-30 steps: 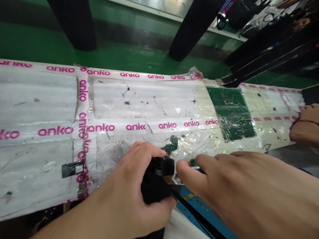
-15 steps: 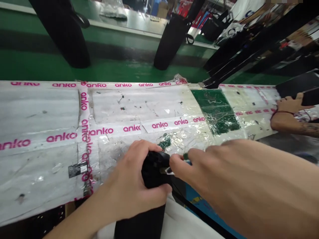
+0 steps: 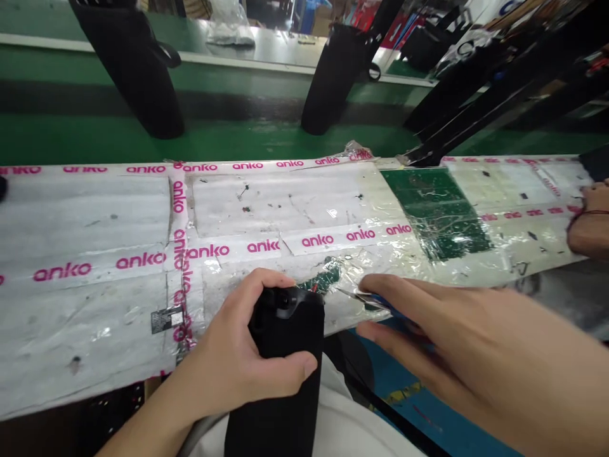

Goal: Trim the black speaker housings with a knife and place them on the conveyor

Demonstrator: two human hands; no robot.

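My left hand (image 3: pixel 254 352) wraps round the upper part of a black tube-shaped bag (image 3: pixel 280 393), fingers behind and thumb across its front. The bag stands slightly tilted against my light clothing, its dark top end facing up at the table's near edge. Just right of that top, apart from it, my right hand (image 3: pixel 428 343) is closed on small thread snips (image 3: pixel 375 300) with metal tips and a blue part. Most of the snips is hidden by the fingers. A small red bit (image 3: pixel 314 288) shows at the bag's top rim.
The table (image 3: pixel 266 209) is covered with white sheeting, clear film and pink-lettered tape. A black label (image 3: pixel 166 320) lies on its left. Behind, black tube bags (image 3: pixel 333 82) stand on a green surface (image 3: pixel 238 120). Another person's hand (image 3: pixel 594 216) is at the far right.
My right hand has drawn back to the right from the bag's top, bringing the snips' tips away. The left hand keeps its hold. The view has shifted, and the other person's hand sits further right.
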